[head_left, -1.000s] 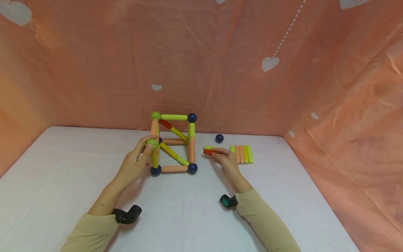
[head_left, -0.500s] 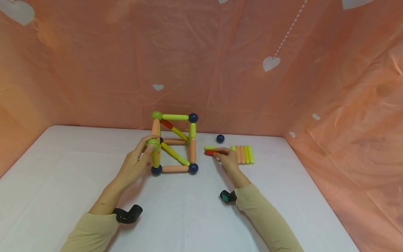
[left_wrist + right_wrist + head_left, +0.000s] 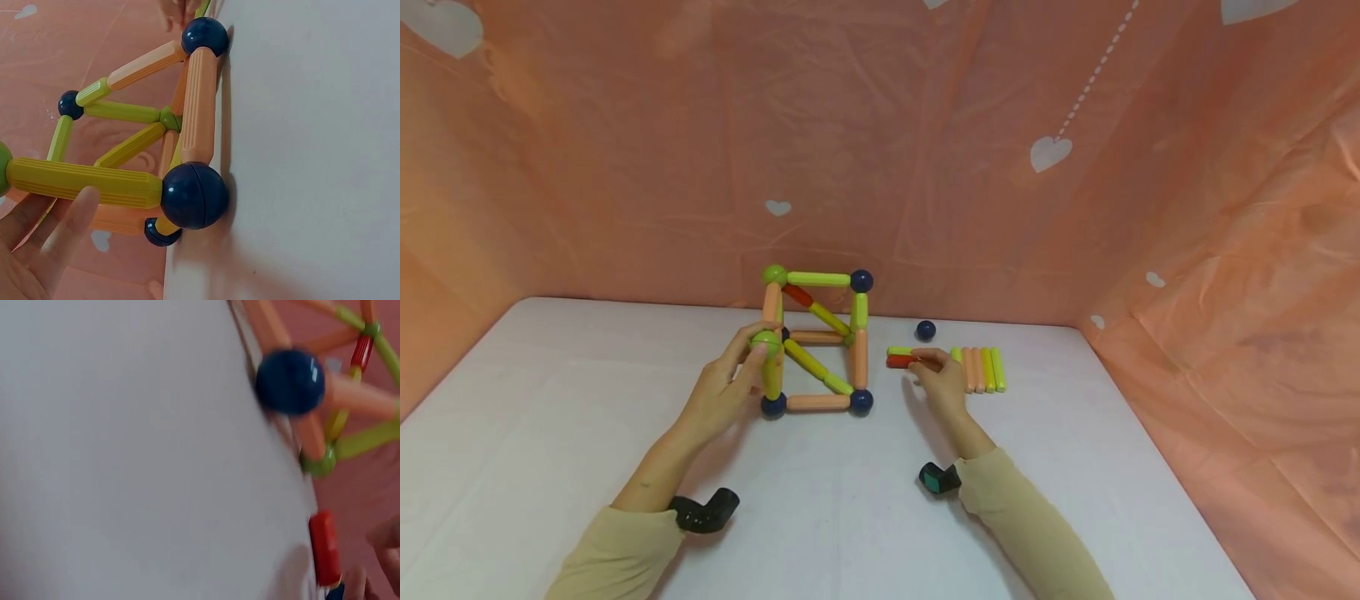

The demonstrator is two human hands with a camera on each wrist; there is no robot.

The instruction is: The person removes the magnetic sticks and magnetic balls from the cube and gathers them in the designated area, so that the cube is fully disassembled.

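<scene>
A box-shaped frame of magnetic sticks and balls [image 3: 818, 402] stands on the table, left of centre. My left hand [image 3: 724, 390] grips its near left upper corner, thumb and forefinger at a green ball [image 3: 766, 341]. In the left wrist view, fingers lie along the yellow stick [image 3: 87, 181] below that ball. To the right of the frame, a red magnetic stick [image 3: 898, 362] lies beside a light green stick [image 3: 900, 351]. My right hand [image 3: 942, 383] is at the red stick's right end. In the right wrist view its fingertips [image 3: 356, 584] look parted and off the stick.
A loose dark blue ball [image 3: 926, 331] sits behind the right hand. Several sticks [image 3: 979, 370] in green, peach and yellow lie in a row to the right. A pink cloth backdrop [image 3: 880, 150] rises behind the white table [image 3: 835, 517].
My right hand has lowered the red stick, which was tilted in its fingers, onto the table alongside the green stick, and let go. My left hand keeps its grip on the frame.
</scene>
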